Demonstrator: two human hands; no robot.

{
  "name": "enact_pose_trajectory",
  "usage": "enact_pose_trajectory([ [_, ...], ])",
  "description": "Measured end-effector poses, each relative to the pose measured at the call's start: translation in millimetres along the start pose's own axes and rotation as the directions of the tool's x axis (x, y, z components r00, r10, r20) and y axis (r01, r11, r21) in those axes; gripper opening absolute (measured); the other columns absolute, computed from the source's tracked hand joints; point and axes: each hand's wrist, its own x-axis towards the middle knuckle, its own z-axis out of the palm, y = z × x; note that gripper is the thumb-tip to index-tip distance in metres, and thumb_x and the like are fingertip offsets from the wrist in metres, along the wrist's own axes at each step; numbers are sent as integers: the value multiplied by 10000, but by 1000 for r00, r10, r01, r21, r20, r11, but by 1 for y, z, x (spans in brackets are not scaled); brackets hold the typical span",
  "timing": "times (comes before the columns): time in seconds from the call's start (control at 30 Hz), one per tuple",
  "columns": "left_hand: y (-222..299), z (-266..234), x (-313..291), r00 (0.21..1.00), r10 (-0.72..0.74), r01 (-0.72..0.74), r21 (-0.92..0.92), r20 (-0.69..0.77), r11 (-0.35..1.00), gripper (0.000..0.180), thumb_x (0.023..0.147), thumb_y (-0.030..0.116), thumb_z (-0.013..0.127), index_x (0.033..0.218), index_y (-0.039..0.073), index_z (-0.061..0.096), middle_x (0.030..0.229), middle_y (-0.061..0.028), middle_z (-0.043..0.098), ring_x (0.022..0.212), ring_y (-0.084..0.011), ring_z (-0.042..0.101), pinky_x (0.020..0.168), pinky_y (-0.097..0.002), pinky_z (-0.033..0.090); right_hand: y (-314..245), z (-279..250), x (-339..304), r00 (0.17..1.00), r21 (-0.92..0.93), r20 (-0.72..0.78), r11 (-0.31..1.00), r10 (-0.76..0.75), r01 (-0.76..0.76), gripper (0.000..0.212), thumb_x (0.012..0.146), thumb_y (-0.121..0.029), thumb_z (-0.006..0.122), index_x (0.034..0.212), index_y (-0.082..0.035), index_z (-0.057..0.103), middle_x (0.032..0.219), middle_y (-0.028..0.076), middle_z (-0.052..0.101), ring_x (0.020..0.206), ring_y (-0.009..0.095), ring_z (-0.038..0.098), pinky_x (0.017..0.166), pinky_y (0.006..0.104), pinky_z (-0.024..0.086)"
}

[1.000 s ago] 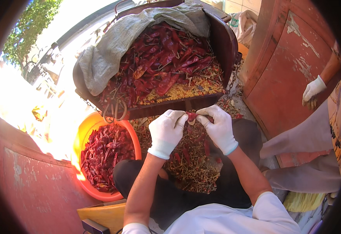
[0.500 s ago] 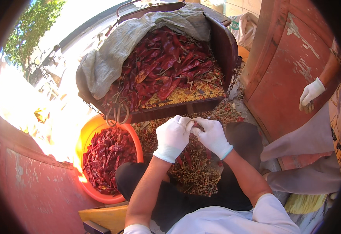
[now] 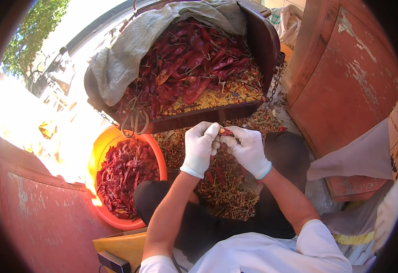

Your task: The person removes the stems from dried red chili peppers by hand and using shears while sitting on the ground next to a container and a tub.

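My left hand (image 3: 200, 149) and my right hand (image 3: 248, 150), both in white knit gloves, meet fingertip to fingertip in the middle of the view. Between them they pinch a dried red chili pepper (image 3: 226, 132), mostly covered by the fingers. Just beyond my hands stands a dark tipped bin (image 3: 203, 119) with its open side facing me. It holds a heap of dried red chilies (image 3: 185, 63), with yellow seeds (image 3: 208, 108) along the lower edge. To my left, an orange tub (image 3: 161, 166) holds more dried chilies (image 3: 126, 175). Stems and bits (image 3: 230, 200) cover the ground between my legs.
A grey woven sack (image 3: 117, 63) drapes over the bin, and chains (image 3: 276, 84) hang at its sides. Red peeling panels (image 3: 344, 82) flank me. On the right sits another person in grey trousers (image 3: 353, 154). A wooden seat edge (image 3: 121, 243) shows lower left.
My hands have shifted slightly, and more of the chili shows between the fingers. The other person's gloved hand has left its place at the upper right. The whole view has shifted a little.
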Motion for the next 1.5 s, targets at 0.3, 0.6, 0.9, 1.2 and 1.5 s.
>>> enact_pose_trajectory([
  [0.3,21,-34,12,994,-19,-4,-212,-107,977,315,1025,298,583,878,28,653,676,-13,577,558,-90,517,469,-246,398,4,-13,0,899,590,142,694,414,-413,253,1017,-190,603,1171,3,659,917,13,698,653,45,613,552,190,490],
  [0.6,11,-10,1,921,301,-389,540,247,746,395,879,204,753,1188,-31,684,1174,-97,650,999,-148,664,835,-287,537,3,-15,1,898,420,256,795,358,-437,561,964,-96,637,1485,-35,439,1101,73,675,842,93,674,658,242,550],
  [0.9,15,-19,7,994,87,-84,-48,73,995,239,975,121,584,1102,-77,620,1021,-132,699,908,-199,688,862,-344,575,22,-28,7,925,623,158,692,345,-364,509,1063,-342,504,1387,51,515,1253,153,657,918,138,681,720,252,549],
  [1.2,-12,8,2,912,-192,240,-89,364,967,416,968,172,615,1319,-28,516,1013,-86,665,841,-150,671,592,-271,565,14,-12,12,978,616,123,760,167,-207,606,1092,-470,341,1392,24,523,1358,174,594,1236,240,575,1067,358,446],
  [1.5,-7,16,-7,969,-84,22,256,234,966,262,916,156,708,1078,-14,592,686,-22,596,532,-83,562,461,-239,455,-4,-9,11,970,534,213,818,114,-214,709,1070,-545,311,1446,36,463,1377,205,572,1242,251,563,1099,384,399],
])
